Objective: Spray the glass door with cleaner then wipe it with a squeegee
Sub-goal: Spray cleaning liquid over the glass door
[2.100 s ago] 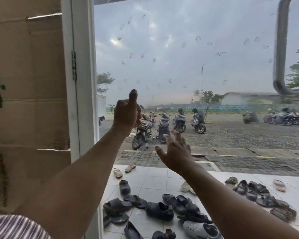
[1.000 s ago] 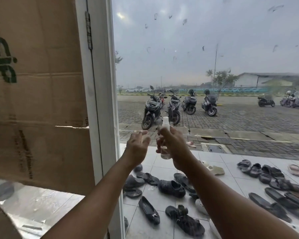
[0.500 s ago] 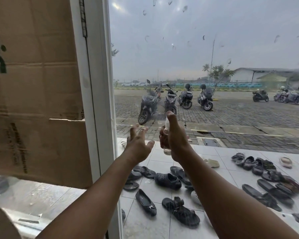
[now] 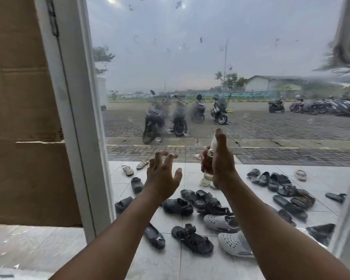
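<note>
The glass door [image 4: 190,67] fills the centre and right of the frame, dotted with smudges [image 4: 200,39] in its upper part and fogged with wet spray over the parked motorbikes [image 4: 154,122]. Just before it, at centre, our right hand [image 4: 222,164] curls round a small clear spray bottle [image 4: 212,144], held upright. Our left hand [image 4: 162,176] hovers beside it, fingers spread and loosely bent, holding nothing. At left we see the white door frame [image 4: 79,118] and a wall of brown cardboard [image 4: 22,98]. Through the glass, sandals and shoes [image 4: 192,237] lie scattered on white tiles [image 4: 166,263].
</note>
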